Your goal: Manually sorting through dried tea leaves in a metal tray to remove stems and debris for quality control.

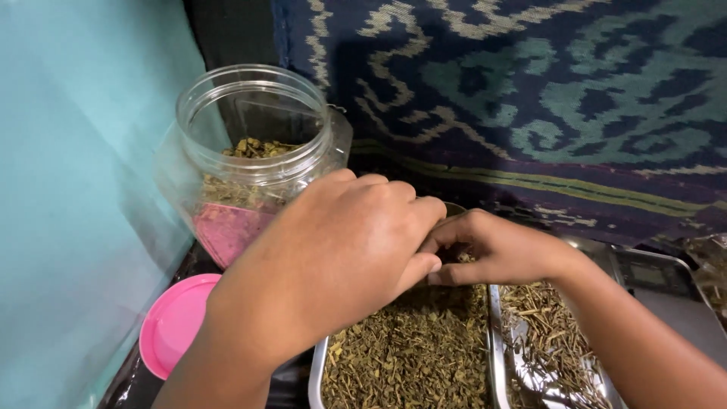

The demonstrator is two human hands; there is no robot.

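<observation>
Below centre of the frame, our left hand (344, 250) and right hand (496, 250) meet fingertip to fingertip, pinching dried herb over the left metal tray (318, 371); we cannot tell what they grip. Upper left stands the open clear jar (250, 151), nearer our left hand, its pink lid (174, 322) lower left; patterned cloth (530, 91) behind

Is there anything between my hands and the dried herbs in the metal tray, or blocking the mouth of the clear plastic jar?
Nothing visible does. Both the left hand and right hand sit right over the dried green herbs in the metal tray. The clear plastic jar stands open; its round pink lid lies beside it.
</observation>
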